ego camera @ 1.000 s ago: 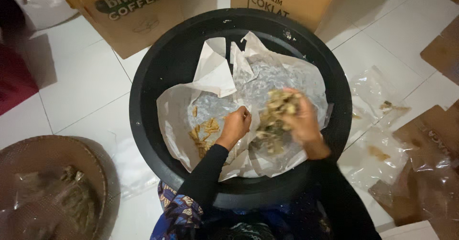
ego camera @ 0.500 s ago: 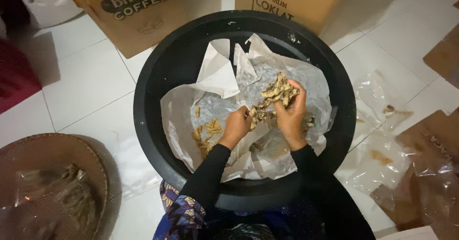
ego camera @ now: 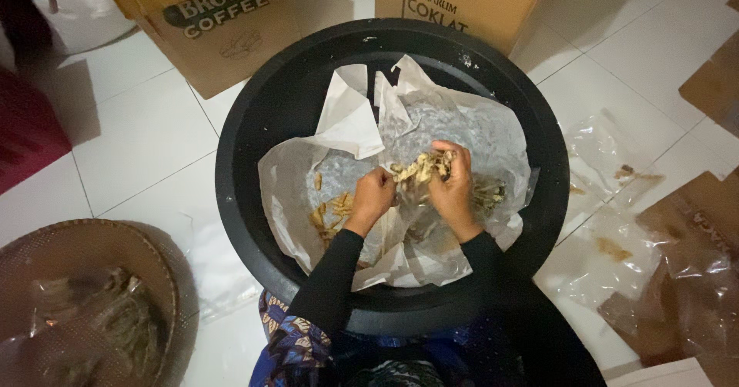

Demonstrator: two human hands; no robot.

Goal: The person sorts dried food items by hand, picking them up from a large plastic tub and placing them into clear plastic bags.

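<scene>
A big round black tub (ego camera: 254, 117) sits on the white tiled floor, lined with crumpled white paper (ego camera: 346, 117) and clear plastic. Tan, dried-looking pieces (ego camera: 329, 211) lie scattered on the paper. My right hand (ego camera: 454, 188) grips a clump of these tan pieces (ego camera: 419, 167) at the middle of the tub. My left hand (ego camera: 373, 197) is closed on the same clump from the left, touching the right hand. Both arms wear black sleeves.
Two brown cardboard boxes (ego camera: 223, 25) (ego camera: 462, 2) stand behind the tub. A round woven tray (ego camera: 73, 252) with a plastic bag of brownish material lies at the lower left. Crumpled clear bags (ego camera: 616, 225) and cardboard pieces lie on the right.
My right hand has moved left with its clump, from the right side of the tub to the centre. The left hand has come up to meet it.
</scene>
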